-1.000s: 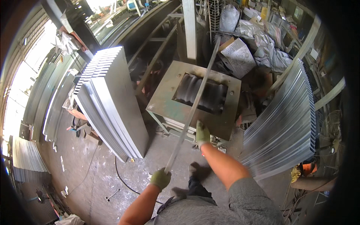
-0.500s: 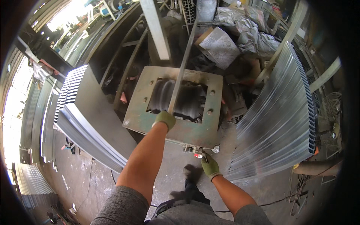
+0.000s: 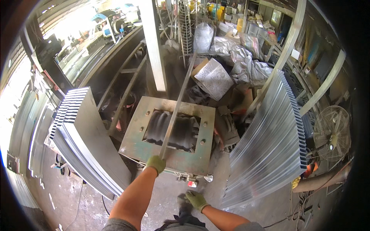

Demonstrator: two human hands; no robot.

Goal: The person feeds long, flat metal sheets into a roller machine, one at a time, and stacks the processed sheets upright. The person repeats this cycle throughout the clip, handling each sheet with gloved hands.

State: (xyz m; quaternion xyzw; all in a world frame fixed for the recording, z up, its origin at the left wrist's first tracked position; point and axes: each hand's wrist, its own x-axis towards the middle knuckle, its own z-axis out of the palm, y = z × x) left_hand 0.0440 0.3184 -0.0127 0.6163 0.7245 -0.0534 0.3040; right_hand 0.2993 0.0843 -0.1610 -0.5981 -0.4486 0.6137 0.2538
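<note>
My left hand [image 3: 155, 164], in a green work glove, is closed around the near end of a long, narrow metal bar [image 3: 178, 104]. The bar slants away over a metal-topped machine [image 3: 133, 131]. Inside the machine's rectangular opening, a dark, ridged roller [image 3: 154, 125] shows on both sides of the bar. At the machine's front edge hangs a small red and white switch-like part [image 3: 192, 184]. My right hand [image 3: 197, 200], gloved too, hovers apart from that part, fingers loosely extended and holding nothing I can see.
Tall stacks of metal profiles flank the machine, one left [image 3: 92, 142] and one right [image 3: 262, 142]. A pale post [image 3: 154, 50] rises behind it. Beyond lie silvery sacks [image 3: 246, 63] and a white box [image 3: 215, 79]. A fan [image 3: 332, 133] stands at far right; cables cross the floor.
My right hand has come away from the red switch-like part, toward me. The view has tilted up, showing more background. My left hand still grips the bar.
</note>
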